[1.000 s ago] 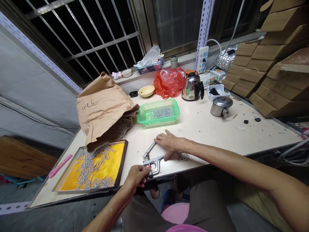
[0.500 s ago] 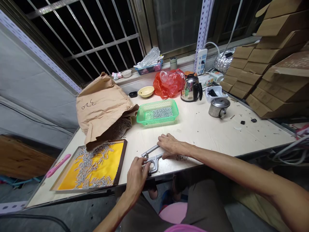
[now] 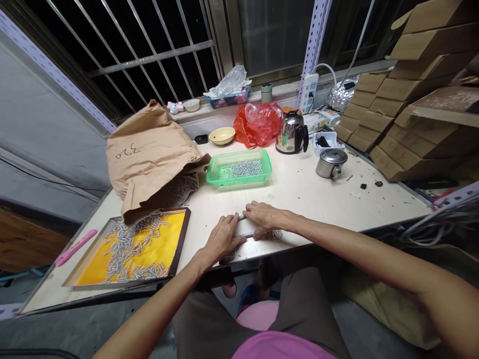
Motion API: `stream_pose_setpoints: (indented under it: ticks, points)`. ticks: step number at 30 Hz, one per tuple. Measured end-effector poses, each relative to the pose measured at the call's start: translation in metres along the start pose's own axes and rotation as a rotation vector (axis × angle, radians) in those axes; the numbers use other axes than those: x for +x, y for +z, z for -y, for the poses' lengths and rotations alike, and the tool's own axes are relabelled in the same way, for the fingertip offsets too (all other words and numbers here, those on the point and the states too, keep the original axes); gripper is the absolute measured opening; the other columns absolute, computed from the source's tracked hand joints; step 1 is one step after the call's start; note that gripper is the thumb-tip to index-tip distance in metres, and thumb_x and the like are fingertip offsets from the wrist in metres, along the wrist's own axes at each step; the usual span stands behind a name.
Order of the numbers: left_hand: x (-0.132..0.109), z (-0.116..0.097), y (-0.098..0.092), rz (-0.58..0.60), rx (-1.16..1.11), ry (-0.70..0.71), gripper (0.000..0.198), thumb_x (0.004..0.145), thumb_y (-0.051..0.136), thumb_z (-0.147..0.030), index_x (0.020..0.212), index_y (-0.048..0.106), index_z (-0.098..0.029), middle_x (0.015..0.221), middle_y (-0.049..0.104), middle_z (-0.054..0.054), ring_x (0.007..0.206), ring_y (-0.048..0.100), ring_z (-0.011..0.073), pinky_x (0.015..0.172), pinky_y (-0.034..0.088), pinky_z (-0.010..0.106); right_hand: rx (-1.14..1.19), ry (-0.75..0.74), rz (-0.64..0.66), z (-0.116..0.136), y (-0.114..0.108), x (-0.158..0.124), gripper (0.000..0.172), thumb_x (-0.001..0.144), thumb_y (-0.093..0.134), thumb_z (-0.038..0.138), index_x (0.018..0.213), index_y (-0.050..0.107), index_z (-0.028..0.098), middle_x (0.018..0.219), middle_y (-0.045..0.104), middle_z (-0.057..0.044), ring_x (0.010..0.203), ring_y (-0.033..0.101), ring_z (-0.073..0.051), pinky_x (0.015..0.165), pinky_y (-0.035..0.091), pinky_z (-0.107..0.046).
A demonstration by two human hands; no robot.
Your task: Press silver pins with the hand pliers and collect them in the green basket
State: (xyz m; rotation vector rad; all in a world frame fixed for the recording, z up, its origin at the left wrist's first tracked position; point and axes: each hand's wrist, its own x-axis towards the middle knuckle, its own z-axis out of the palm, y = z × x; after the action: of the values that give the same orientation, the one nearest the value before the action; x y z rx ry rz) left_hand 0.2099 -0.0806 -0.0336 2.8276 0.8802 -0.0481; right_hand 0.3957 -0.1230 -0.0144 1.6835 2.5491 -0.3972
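Note:
A grey metal hand tool with two long arms [image 3: 245, 229] lies at the table's front edge, largely covered by my hands. My left hand [image 3: 221, 238] is closed over its left part, with the thumb along the near side. My right hand [image 3: 262, 218] grips the tool's right end, fingers on the far arm and thumb on the near one. The two hands nearly touch at the fingertips. Beyond them stands a green plastic basket [image 3: 212, 178] with small silvery metal pins [image 3: 247, 168] in it. A shallow tray with a yellow bottom [image 3: 149, 252] holds many similar pins, to the left of my left hand.
A brown paper bag [image 3: 149, 149] leans over the tray's back edge. A pink-handled tool [image 3: 76, 247] lies left of the tray. Farther back are a yellow bowl [image 3: 222, 135], red plastic bag [image 3: 258, 124], kettle [image 3: 291, 133] and lidded metal cup [image 3: 331, 164]. Cardboard boxes [image 3: 404, 119] are stacked at right.
My left hand has moved up and right along the tool, closer to my right hand, and now covers the part with the spring and ring. The view has shifted slightly.

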Motion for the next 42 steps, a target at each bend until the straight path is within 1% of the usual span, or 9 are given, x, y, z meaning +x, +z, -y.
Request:
stream_pose_setpoints:
  ticks: [6, 15, 19, 25, 30, 33, 35, 37, 42]
  points:
    - [0.011, -0.002, -0.007, 0.058, -0.013, 0.089, 0.045, 0.080, 0.060, -0.035, 0.121, 0.048, -0.020, 0.099, 0.055, 0.006, 0.094, 0.048, 0.0226, 0.081, 0.043, 0.034, 0.050, 0.070, -0.074, 0.007, 0.010, -0.006, 0.038, 0.072, 0.068, 0.041, 0.097, 0.061, 0.013, 0.100, 0.055, -0.011, 0.095, 0.048, -0.024, 0.073, 0.040, -0.031]
    - [0.002, -0.009, 0.001, -0.001, -0.048, 0.037, 0.013, 0.085, 0.053, -0.027, 0.092, 0.059, -0.019, 0.088, 0.057, 0.004, 0.088, 0.049, 0.0194, 0.074, 0.041, 0.030, 0.145, 0.192, -0.092, 0.026, 0.017, -0.008, 0.014, 0.083, 0.058, 0.026, 0.087, 0.064, 0.014, 0.091, 0.060, -0.008, 0.090, 0.053, -0.019, 0.072, 0.037, -0.027]
    - [0.003, -0.012, 0.001, 0.005, -0.020, 0.024, 0.009, 0.085, 0.052, -0.025, 0.084, 0.059, -0.019, 0.085, 0.057, 0.003, 0.086, 0.050, 0.0193, 0.073, 0.042, 0.030, 0.150, 0.190, -0.085, 0.024, 0.019, -0.005, 0.014, 0.084, 0.057, 0.028, 0.086, 0.064, 0.015, 0.091, 0.061, -0.007, 0.089, 0.054, -0.018, 0.071, 0.036, -0.026]
    - [-0.009, -0.021, 0.002, -0.046, -0.070, -0.054, 0.011, 0.084, 0.053, -0.023, 0.092, 0.060, -0.020, 0.088, 0.060, 0.005, 0.092, 0.052, 0.0216, 0.079, 0.046, 0.034, 0.125, 0.136, -0.132, 0.028, 0.027, -0.013, 0.015, 0.085, 0.054, 0.027, 0.087, 0.063, 0.015, 0.090, 0.060, -0.008, 0.087, 0.054, -0.019, 0.072, 0.037, -0.027]
    - [-0.041, -0.032, 0.035, -0.291, -0.176, -0.083, 0.020, 0.084, 0.052, -0.017, 0.104, 0.056, -0.018, 0.121, 0.054, 0.011, 0.119, 0.045, 0.0235, 0.098, 0.041, 0.040, 0.201, 0.086, -0.287, 0.034, 0.042, -0.027, 0.034, 0.079, 0.060, 0.040, 0.103, 0.059, 0.016, 0.095, 0.056, -0.009, 0.093, 0.049, -0.023, 0.081, 0.038, -0.033]
    - [-0.057, -0.044, 0.054, -0.393, -0.191, -0.078, 0.026, 0.086, 0.046, -0.011, 0.111, 0.053, -0.016, 0.128, 0.050, 0.012, 0.125, 0.039, 0.0240, 0.101, 0.039, 0.042, 0.239, 0.052, -0.275, 0.033, 0.044, -0.032, 0.039, 0.083, 0.052, 0.046, 0.109, 0.057, 0.016, 0.096, 0.055, -0.010, 0.093, 0.049, -0.023, 0.081, 0.039, -0.035]
    - [-0.062, -0.049, 0.060, -0.420, -0.200, -0.076, 0.027, 0.087, 0.046, -0.012, 0.113, 0.052, -0.016, 0.127, 0.049, 0.013, 0.124, 0.040, 0.0239, 0.100, 0.040, 0.040, 0.264, 0.020, -0.247, 0.030, 0.045, -0.033, 0.037, 0.087, 0.048, 0.043, 0.113, 0.056, 0.018, 0.096, 0.055, -0.009, 0.092, 0.050, -0.022, 0.080, 0.040, -0.034]
    - [-0.063, -0.051, 0.060, -0.425, -0.209, -0.069, 0.020, 0.088, 0.046, -0.014, 0.105, 0.055, -0.016, 0.121, 0.051, 0.012, 0.120, 0.042, 0.0236, 0.096, 0.042, 0.038, 0.269, 0.002, -0.253, 0.025, 0.048, -0.030, 0.032, 0.089, 0.045, 0.035, 0.114, 0.056, 0.019, 0.097, 0.056, -0.008, 0.092, 0.051, -0.021, 0.079, 0.040, -0.032]
    - [-0.059, -0.052, 0.057, -0.373, -0.225, -0.077, 0.012, 0.088, 0.046, -0.014, 0.082, 0.056, -0.018, 0.091, 0.054, 0.005, 0.093, 0.050, 0.0192, 0.078, 0.047, 0.033, 0.112, 0.113, -0.345, 0.002, 0.054, -0.012, 0.029, 0.093, 0.034, 0.021, 0.099, 0.062, 0.018, 0.091, 0.059, -0.007, 0.090, 0.051, -0.020, 0.079, 0.036, -0.032]
